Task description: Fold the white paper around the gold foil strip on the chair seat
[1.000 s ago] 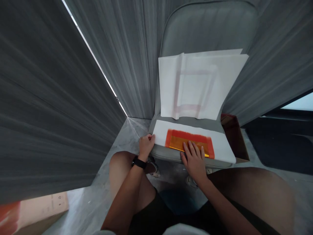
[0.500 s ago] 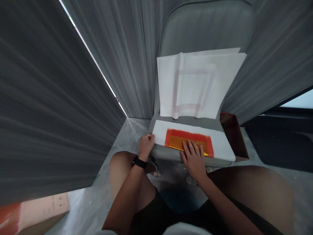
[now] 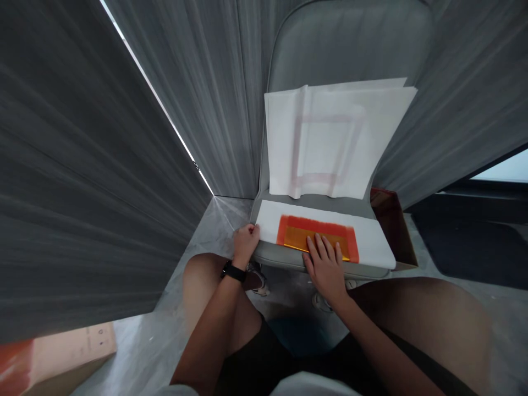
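A folded white sheet of paper (image 3: 375, 242) lies across the seat of a grey chair, printed with an orange-red block (image 3: 352, 242) that carries a shiny gold panel (image 3: 295, 237). My left hand (image 3: 246, 242), with a black watch on its wrist, has its fingers closed at the sheet's left corner. On the gold panel my right hand (image 3: 325, 269) lies flat, fingers spread. Behind, more white sheets (image 3: 325, 143) lean against the chair's backrest, a faint reddish frame showing through them.
The grey chair (image 3: 350, 49) stands before grey curtains (image 3: 193, 66). A dark red box (image 3: 391, 225) sits on the floor right of the seat. At lower left is a cardboard box (image 3: 74, 352). My knees flank the seat's front edge. A dark mat (image 3: 474, 247) lies at the right.
The view has shifted very slightly. Both hands keep their places on the folded sheet, and nothing else visibly differs.
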A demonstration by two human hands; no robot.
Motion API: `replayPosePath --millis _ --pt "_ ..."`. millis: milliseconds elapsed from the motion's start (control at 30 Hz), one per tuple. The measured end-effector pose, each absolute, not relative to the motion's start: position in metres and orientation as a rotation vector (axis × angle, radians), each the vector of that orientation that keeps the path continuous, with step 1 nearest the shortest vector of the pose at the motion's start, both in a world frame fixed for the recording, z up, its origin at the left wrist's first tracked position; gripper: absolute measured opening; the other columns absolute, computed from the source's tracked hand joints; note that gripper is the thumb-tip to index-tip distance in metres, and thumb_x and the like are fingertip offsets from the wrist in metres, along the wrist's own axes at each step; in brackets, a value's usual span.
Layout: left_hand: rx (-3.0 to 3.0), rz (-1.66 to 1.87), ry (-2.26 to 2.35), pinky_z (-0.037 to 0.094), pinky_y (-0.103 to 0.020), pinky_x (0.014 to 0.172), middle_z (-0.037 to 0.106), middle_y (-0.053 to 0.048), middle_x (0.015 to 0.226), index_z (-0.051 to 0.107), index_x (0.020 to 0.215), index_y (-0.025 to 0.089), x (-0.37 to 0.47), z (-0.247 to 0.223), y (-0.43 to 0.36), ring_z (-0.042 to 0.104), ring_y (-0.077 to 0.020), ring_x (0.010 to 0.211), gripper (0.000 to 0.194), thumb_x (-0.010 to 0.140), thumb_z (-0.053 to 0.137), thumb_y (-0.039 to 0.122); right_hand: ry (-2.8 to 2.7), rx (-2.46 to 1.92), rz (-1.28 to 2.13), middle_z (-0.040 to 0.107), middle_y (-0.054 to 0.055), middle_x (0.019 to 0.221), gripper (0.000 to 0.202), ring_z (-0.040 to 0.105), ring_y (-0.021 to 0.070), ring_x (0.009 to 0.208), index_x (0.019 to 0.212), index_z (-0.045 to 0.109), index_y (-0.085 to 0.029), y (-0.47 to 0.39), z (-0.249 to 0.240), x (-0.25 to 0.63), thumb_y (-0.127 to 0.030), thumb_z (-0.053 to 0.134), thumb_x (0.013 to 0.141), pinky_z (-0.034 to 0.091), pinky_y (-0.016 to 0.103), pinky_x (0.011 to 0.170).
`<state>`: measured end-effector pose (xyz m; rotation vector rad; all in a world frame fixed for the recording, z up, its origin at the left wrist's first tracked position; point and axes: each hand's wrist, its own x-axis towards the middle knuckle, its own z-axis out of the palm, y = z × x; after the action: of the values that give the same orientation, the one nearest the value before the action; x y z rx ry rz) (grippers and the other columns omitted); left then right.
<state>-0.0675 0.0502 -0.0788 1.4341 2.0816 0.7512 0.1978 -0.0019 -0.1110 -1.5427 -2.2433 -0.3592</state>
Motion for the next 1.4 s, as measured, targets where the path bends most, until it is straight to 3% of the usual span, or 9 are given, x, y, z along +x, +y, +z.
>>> replayPosePath --millis 367,567,767,1200,1400 --pt "1.448 0.794 2.070 0.036 -0.028 0.068 0.070 -0.004 0.073 0.067 0.073 0.019 -0.0675 -0.0777 0.0479 0.062 -0.0174 0.070 0.034 0.100 0.051 0.033 -2.236 -1.561 -0.335 0.058 0.017 0.155 0.053 0.049 0.0323 0.145 0.157 0.053 -0.016 -0.0022 -0.1083 0.1961 -0.037 0.043 0.109 0.024 0.056 0.128" --pt "1.445 0.799 2.076 0.036 -0.028 0.069 0.068 -0.004 0.072 0.064 0.071 0.019 -0.0680 -0.0777 0.0492 0.061 -0.0172 0.070 0.035 0.099 0.050 0.033 -2.204 -1.533 -0.370 0.058 0.017 0.155 0.052 0.051 0.0306 0.144 0.153 0.056 -0.011 -0.0019 -0.1115 0.1966 -0.037 0.046 0.109 0.029 0.050 0.127" --pt "1.436 0.794 2.070 0.036 -0.028 0.067 0.069 -0.004 0.072 0.064 0.071 0.020 -0.0688 -0.0791 0.0486 0.061 -0.0172 0.070 0.036 0.100 0.048 0.035 -2.191 -1.522 -0.327 0.057 0.017 0.155 0.055 0.051 0.0310 0.145 0.159 0.050 -0.014 -0.0024 -0.1151 0.1977 -0.036 0.048 0.108 0.027 0.054 0.128" --pt "1.455 0.765 2.084 0.037 -0.028 0.067 0.070 -0.004 0.073 0.066 0.073 0.020 -0.0692 -0.0790 0.0485 0.061 -0.0177 0.069 0.036 0.100 0.048 0.035 -2.192 -1.516 -0.362 0.060 0.016 0.153 0.049 0.054 0.0299 0.143 0.151 0.059 -0.015 -0.0029 -0.1148 0.1984 -0.035 0.049 0.107 0.026 0.053 0.129" --pt "1.488 0.710 2.213 0.034 -0.030 0.070 0.071 -0.008 0.078 0.071 0.081 0.021 -0.0642 -0.0757 0.0436 0.063 -0.0217 0.076 0.032 0.101 0.053 0.038 -2.216 -1.515 -0.339 0.057 0.016 0.156 0.053 0.052 0.0305 0.146 0.157 0.052 -0.014 -0.0041 -0.1135 0.2004 -0.036 0.047 0.109 0.025 0.053 0.129"
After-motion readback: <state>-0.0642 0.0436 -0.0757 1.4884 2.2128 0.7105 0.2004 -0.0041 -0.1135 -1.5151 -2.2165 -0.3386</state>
